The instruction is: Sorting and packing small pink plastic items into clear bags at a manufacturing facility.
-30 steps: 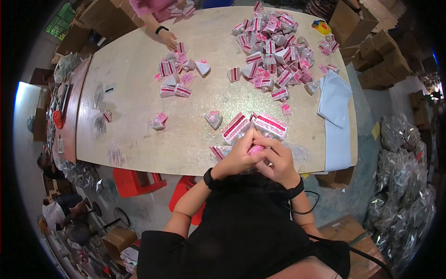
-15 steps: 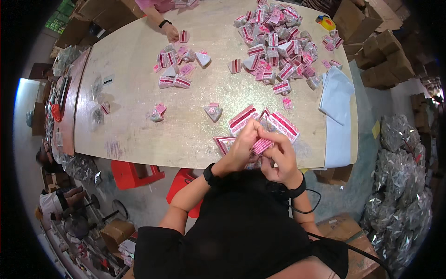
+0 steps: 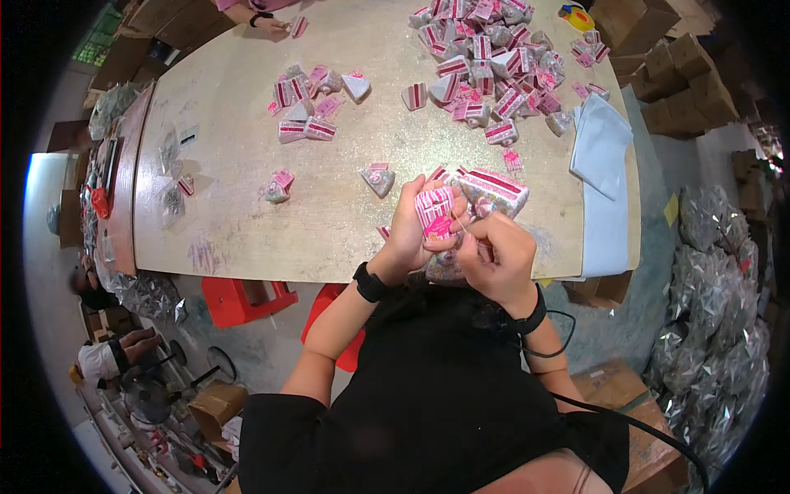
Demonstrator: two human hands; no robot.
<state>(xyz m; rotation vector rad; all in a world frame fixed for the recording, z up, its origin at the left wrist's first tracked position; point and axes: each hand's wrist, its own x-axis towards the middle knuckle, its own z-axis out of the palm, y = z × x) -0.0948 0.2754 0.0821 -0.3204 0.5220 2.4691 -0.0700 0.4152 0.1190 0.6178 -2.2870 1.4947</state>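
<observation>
A pink-and-white striped card [image 3: 434, 212] rests in my left hand [image 3: 403, 235], its printed face turned up and my fingers behind it. Beside the card, my right hand [image 3: 504, 253] is closed in a pinch, seemingly on a thin strand that is too fine to make out well. Just beyond my hands lies a cake-slice-shaped piece [image 3: 498, 188] with a pink-red stripe, next to similar pieces that my hands partly cover. Below my fingers, close to my body, part of a glittery wrapped piece [image 3: 444, 267] shows.
A large heap of wrapped cake-slice pieces [image 3: 485, 70] covers the far right of the table [image 3: 239, 198]. A smaller cluster [image 3: 306, 107] sits left of it. Folded pale-blue cloth [image 3: 601, 165] lies at the right edge. Across the table, another person's hand [image 3: 270, 25] holds one slice.
The card has turned from edge-on to face up in my left hand. My right hand has shifted right, apart from the left. The other person's hand has moved left and away with a slice.
</observation>
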